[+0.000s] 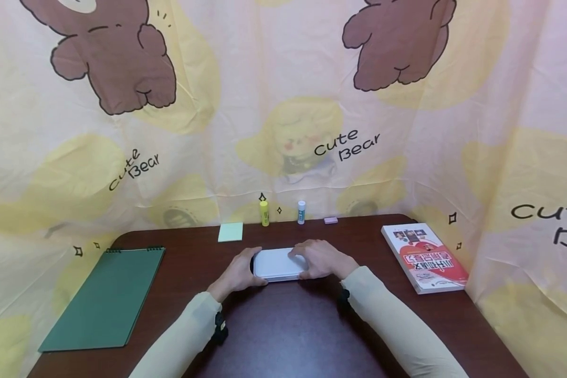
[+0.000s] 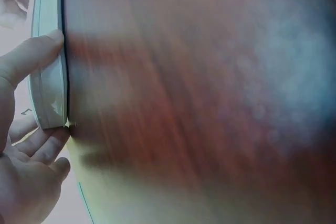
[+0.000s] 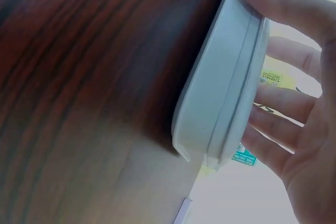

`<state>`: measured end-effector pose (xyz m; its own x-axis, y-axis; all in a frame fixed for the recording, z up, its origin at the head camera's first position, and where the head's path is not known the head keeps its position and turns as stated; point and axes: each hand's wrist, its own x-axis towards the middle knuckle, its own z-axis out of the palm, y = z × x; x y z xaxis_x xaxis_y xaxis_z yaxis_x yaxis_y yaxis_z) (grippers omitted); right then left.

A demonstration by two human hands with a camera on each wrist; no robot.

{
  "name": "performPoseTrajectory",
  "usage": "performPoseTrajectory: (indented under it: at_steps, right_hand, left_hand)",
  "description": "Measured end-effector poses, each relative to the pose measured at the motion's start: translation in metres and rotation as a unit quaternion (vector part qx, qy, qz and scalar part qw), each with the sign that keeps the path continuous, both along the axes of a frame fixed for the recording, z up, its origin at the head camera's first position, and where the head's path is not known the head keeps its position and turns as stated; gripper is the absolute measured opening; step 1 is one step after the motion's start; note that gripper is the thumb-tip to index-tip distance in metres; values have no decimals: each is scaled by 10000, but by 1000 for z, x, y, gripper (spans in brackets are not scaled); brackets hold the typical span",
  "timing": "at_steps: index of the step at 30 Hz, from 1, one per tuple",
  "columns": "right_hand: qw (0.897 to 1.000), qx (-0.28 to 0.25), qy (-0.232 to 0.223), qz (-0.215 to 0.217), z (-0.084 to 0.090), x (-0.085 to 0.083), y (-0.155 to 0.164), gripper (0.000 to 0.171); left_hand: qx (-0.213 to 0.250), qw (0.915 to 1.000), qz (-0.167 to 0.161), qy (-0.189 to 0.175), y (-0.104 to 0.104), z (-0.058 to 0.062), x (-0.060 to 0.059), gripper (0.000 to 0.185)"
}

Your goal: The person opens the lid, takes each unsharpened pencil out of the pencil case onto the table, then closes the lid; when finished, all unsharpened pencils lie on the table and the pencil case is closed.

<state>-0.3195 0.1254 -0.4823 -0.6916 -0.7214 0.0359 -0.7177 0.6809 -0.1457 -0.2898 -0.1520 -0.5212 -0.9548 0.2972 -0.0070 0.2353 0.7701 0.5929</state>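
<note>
A white, flat, oblong case [image 1: 277,263] with rounded corners lies lengthwise at the middle of the dark table. My left hand [image 1: 238,269] holds its left end, thumb against the near side and fingers around the end. At the right end my right hand [image 1: 321,258] grips it, with the thumb on the near side and the fingers reaching over the top. A seam runs along the side of the case [image 3: 220,87] in the right wrist view. Seen from the left wrist, a small raised tab marks its near side. Whether the case is lifted slightly, I cannot tell.
Behind the case stand a yellow glue stick [image 1: 264,213] and a white-and-blue one [image 1: 301,212]. A pale green note pad [image 1: 230,232] and a pink eraser [image 1: 331,221] flank them. A green clipboard-like pad [image 1: 108,299] lies left, a book [image 1: 425,257] right. Printed curtains enclose the table.
</note>
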Motion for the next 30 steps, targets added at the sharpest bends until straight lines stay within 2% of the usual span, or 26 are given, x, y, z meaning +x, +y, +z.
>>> performPoseTrajectory:
  at_steps: [5,8,12,17,20,25,30]
  right_hand:
    - [9979,-593,-144,233,10,-3,-5,31]
    - [9969,-611,-265,419,10,-2,-9,26]
    - [9992,-336,-186,144,6,0,-9,29]
    - [9996,-191,-93,-193,3,0,0,42]
    - [9993,-108,-203,-295,2,1,6,51]
    - [9990,-32,-234,-383,0,-1,16,55]
    - [9987,60,-185,-462,1,-2,27,59]
  left_hand:
    - [39,9999,91,114,0,0,-1,100]
    - [0,10000,86,-10,1,-3,-1,100]
    - [19,9999,27,-137,2,-4,0,101]
    - [76,10000,9,-52,2,-2,-2,102]
    - [48,9999,20,-139,2,0,-2,103]
    - [69,9994,92,-330,0,2,-1,103]
    - [146,9994,136,-285,-2,2,-1,100]
